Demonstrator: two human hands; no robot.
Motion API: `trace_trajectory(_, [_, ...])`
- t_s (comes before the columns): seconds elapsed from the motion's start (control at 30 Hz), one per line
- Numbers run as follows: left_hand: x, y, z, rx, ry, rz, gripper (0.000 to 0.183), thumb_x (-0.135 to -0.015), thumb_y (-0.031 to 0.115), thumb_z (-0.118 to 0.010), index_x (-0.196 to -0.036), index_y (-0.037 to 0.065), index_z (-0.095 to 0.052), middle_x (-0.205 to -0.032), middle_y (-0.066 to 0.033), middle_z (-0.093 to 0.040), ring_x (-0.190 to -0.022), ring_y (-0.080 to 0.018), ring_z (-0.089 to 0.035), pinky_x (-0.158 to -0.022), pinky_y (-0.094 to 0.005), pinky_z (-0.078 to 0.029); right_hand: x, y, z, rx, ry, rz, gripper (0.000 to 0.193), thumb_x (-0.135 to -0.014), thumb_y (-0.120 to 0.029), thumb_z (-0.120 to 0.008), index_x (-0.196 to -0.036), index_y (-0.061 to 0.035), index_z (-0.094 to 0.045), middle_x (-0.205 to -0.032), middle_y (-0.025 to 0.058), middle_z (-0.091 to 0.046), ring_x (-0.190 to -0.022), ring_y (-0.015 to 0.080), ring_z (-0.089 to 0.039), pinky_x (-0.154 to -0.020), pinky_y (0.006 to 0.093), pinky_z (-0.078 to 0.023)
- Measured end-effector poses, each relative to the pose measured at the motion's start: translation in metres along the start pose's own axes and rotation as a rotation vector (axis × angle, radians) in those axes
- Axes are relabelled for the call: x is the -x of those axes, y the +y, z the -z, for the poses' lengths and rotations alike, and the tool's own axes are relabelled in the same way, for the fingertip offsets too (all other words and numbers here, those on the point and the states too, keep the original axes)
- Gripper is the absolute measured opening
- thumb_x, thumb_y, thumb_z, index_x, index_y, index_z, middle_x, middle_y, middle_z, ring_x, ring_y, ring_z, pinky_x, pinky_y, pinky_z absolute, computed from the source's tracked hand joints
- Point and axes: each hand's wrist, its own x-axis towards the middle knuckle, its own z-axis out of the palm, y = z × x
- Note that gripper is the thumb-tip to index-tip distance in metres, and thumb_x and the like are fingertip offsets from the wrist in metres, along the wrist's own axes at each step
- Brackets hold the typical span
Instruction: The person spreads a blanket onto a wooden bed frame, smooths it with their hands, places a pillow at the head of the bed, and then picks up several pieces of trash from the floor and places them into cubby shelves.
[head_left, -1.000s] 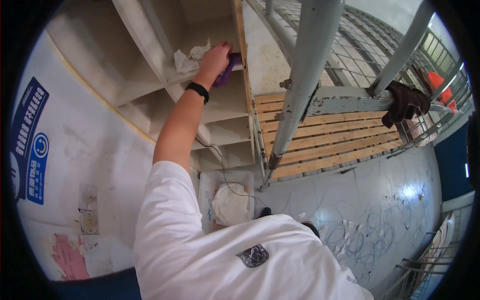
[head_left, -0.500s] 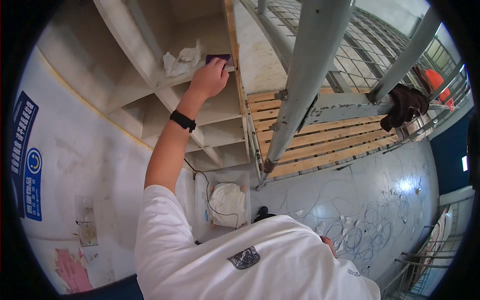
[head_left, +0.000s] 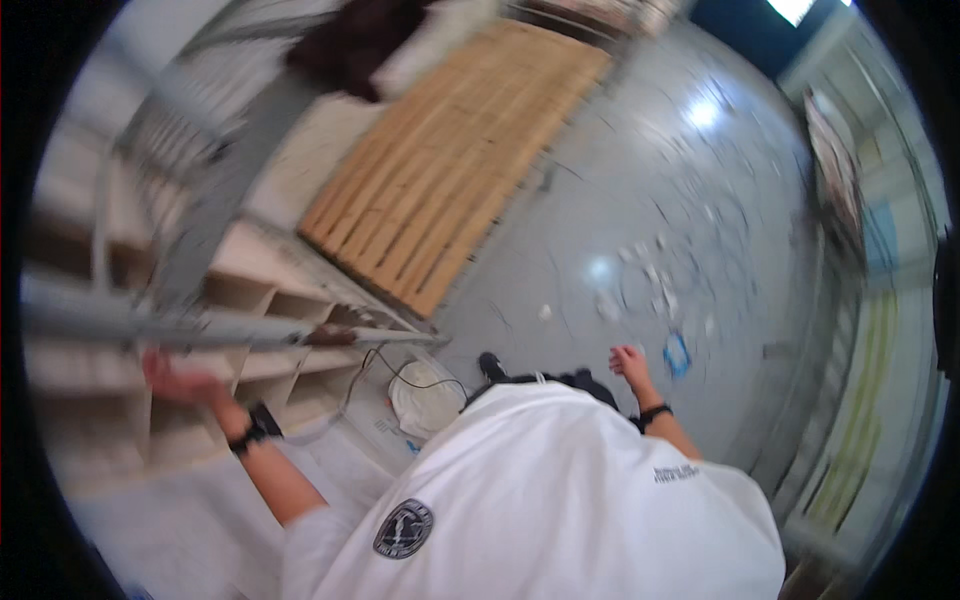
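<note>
Left hand [head_left: 183, 382] looks open, empty by bed post [head_left: 250, 329]; right hand [head_left: 628, 364] half-open, empty above floor [head_left: 560, 245], both out probably for balance.

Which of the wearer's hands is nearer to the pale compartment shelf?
Left. The left hand is right by the compartment shelf, in front of it in this view; the right hand is over the floor, well away from it.
</note>
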Motion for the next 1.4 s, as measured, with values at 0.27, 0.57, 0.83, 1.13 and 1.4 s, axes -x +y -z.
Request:
trace_trajectory(0.27, [0.239,0.037,0.091,0.112,0.173,1.127,0.037,-0.092,0.039,-0.042,-0.074,0.009,-0.051,-0.076,-0.0055,-0.059,-0.066,-0.0182,-0.054,-0.058,-0.0285,-0.041,0.092,0.176,0.149,-0.241,0.031,-0.579,0.02,-0.089,-0.021,-0.054,-0.098,-0.0046,-0.061,-0.073,0.0038,-0.061,-0.054,0.0128,-0.054,-0.048,0.0247,-0.042])
trace_trajectory(0.57, [0.442,0.214,0.165,-0.12,-1.912,1.235,0.041,-0.095,0.042,-0.042,-0.097,0.006,-0.062,-0.09,-0.01,-0.064,-0.086,-0.0188,-0.061,-0.07,-0.0334,-0.047,0.073,0.241,0.228,-0.288,0.05,-0.62,0.009,-0.088,-0.013,-0.055,-0.093,-0.0048,-0.057,-0.066,0.0044,-0.053,-0.046,0.0117,-0.046,-0.036,0.0245,-0.032])
trace_trajectory(0.83, [0.466,0.281,0.125,0.102,-2.433,0.414,0.032,-0.094,0.032,-0.047,-0.1,0.004,-0.062,-0.091,-0.0094,-0.066,-0.084,-0.0167,-0.063,-0.067,-0.0308,-0.048,0.001,0.11,0.195,-0.252,0.073,-0.242,0.019,-0.088,-0.023,-0.059,-0.095,-0.0054,-0.062,-0.077,0.0045,-0.062,-0.059,0.0126,-0.059,-0.047,0.0243,-0.043])
trace_trajectory(1.13, [0.549,0.252,-0.068,-0.034,-2.333,0.872,0.025,-0.093,0.026,-0.051,-0.095,0.003,-0.061,-0.082,-0.0064,-0.065,-0.067,-0.0135,-0.061,-0.056,-0.0275,-0.047,0.046,0.151,0.219,-0.315,0.158,-0.309,0.02,-0.09,-0.026,-0.058,-0.082,-0.0081,-0.057,-0.067,0.0041,-0.06,-0.051,0.0123,-0.053,-0.045,0.0261,-0.04])
trace_trajectory(1.4, [0.619,0.326,-0.158,0.224,-2.329,0.995,0.02,-0.094,0.021,-0.053,-0.092,0.003,-0.06,-0.075,-0.0063,-0.063,-0.062,-0.0144,-0.059,-0.055,-0.0276,-0.047,0.058,0.175,0.285,-0.244,0.5,-0.442,0.016,-0.087,-0.019,-0.058,-0.084,-0.0046,-0.062,-0.069,0.0064,-0.063,-0.054,0.0149,-0.059,-0.044,0.0273,-0.044])
